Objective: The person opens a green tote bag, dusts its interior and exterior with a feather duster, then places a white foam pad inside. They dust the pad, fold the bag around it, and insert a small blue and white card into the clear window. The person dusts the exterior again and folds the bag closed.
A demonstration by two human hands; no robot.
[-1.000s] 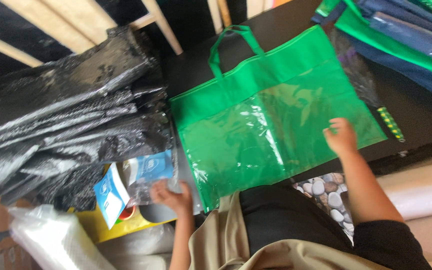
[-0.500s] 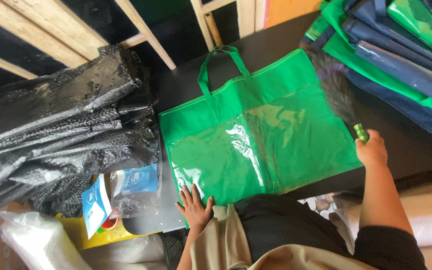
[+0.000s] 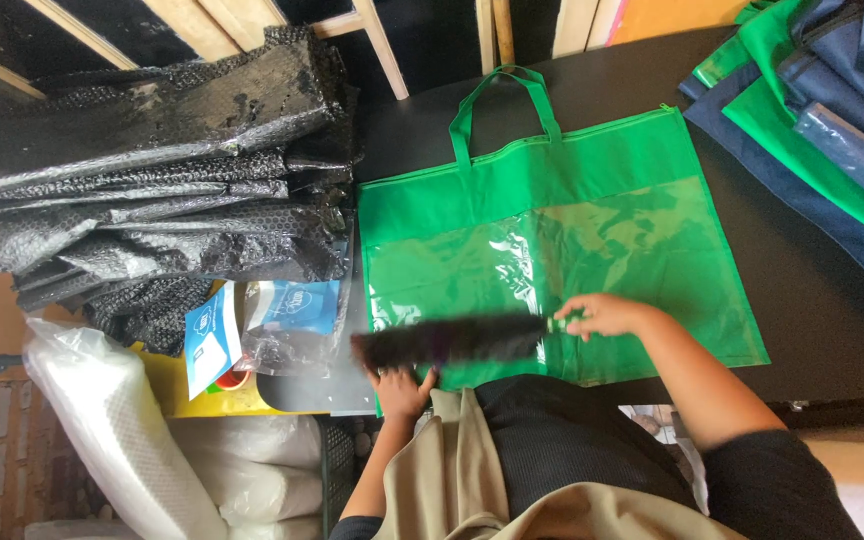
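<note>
Green bag (image 3: 562,260) w/ clear plastic front panel lies flat on the black table (image 3: 822,300), handles toward the far edge, bottom hem at the near edge by my body. Can't tell if anything's inside; panel shows only green. At the far right corner, a heap of more green and navy bags (image 3: 812,110), overlapping. At the left end, a stack of black bubble-wrap sheets (image 3: 152,190), w/ blue-and-white packets (image 3: 252,325) in clear plastic just beside it. Below the left edge: a yellow bin (image 3: 192,390) and white foam rolls (image 3: 112,440).

Right hand (image 3: 604,315) is closed around the green grip of a dark feather duster (image 3: 452,340), which lies across the bag's near part, feathers pointing left. Left hand (image 3: 402,385) is flat, fingers spread, pressing the bag's near left corner.

Behind the table: wooden slats, dark backing; brick at lower left.

Vs. half a sec ago: duster was up at the bag's right edge, now swept across the near part. Left hand hasn't moved from that corner.
</note>
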